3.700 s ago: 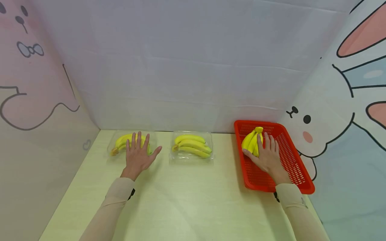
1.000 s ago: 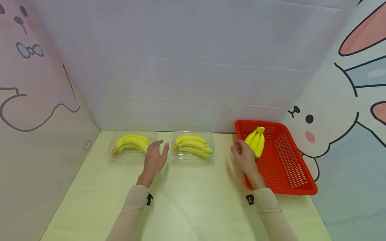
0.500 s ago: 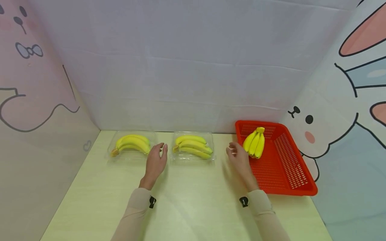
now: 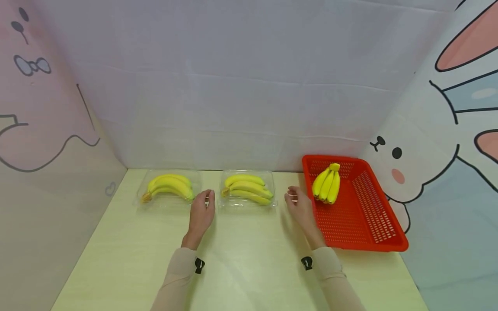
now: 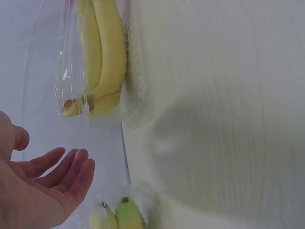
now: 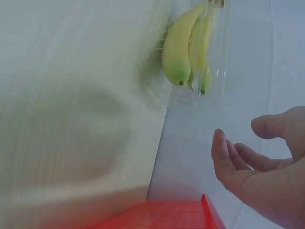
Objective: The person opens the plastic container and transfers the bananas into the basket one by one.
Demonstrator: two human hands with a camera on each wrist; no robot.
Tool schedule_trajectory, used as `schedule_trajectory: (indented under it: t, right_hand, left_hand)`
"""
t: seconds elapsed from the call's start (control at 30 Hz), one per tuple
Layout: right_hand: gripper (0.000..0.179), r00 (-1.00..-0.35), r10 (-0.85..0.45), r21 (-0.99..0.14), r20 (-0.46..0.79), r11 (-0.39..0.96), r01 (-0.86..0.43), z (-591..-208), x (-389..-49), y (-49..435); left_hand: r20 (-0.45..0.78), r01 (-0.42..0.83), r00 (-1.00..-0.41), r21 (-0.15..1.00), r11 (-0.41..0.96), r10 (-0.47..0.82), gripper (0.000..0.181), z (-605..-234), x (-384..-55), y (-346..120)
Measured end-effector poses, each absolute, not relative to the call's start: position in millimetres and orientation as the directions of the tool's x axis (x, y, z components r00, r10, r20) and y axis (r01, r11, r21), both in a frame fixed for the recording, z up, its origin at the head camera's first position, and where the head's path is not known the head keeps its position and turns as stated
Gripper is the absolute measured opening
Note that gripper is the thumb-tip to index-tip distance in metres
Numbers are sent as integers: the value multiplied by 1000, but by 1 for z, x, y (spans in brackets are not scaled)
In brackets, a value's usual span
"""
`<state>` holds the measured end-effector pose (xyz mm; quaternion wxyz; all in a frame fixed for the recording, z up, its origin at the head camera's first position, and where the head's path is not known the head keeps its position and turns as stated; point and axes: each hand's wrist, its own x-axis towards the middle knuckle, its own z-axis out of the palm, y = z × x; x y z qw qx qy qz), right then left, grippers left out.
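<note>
My left hand (image 4: 202, 212) hovers over the table between two clear plastic boxes, its fingers loosely bent and holding nothing. Just left of it, bananas (image 4: 171, 184) lie in the left box (image 4: 144, 203). To its right, more bananas (image 4: 250, 188) fill the middle box (image 4: 268, 204). My right hand (image 4: 300, 208) hangs beside the near left side of a red basket (image 4: 352, 233), also with relaxed fingers and nothing in them. Inside the basket, against its left wall, rests a bunch of bananas (image 4: 327, 185). The right wrist view shows this hand (image 6: 257, 164) apart from the middle box.
The pale wooden table (image 4: 245, 263) meets a white cloth wall (image 4: 218, 95) behind the boxes. Side walls with printed cartoon animals stand at left and right. The basket's raised rim lies along the table's right side.
Earlier, the right hand was over the bananas in the basket and the left over the left box. Both have since drawn inward and toward the person. Bananas, boxes and basket stay put.
</note>
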<state>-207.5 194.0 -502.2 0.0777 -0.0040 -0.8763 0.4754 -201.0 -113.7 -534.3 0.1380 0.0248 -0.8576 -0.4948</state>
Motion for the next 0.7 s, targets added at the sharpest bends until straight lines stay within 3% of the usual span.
schedule_trajectory:
  t: [0.7]
  right_hand:
    - [29,-988,76,-845,131,530,-71,-529,-208,183]
  left_hand:
    - [134,25,-965,903,429,-225,33,-557,-203,-106]
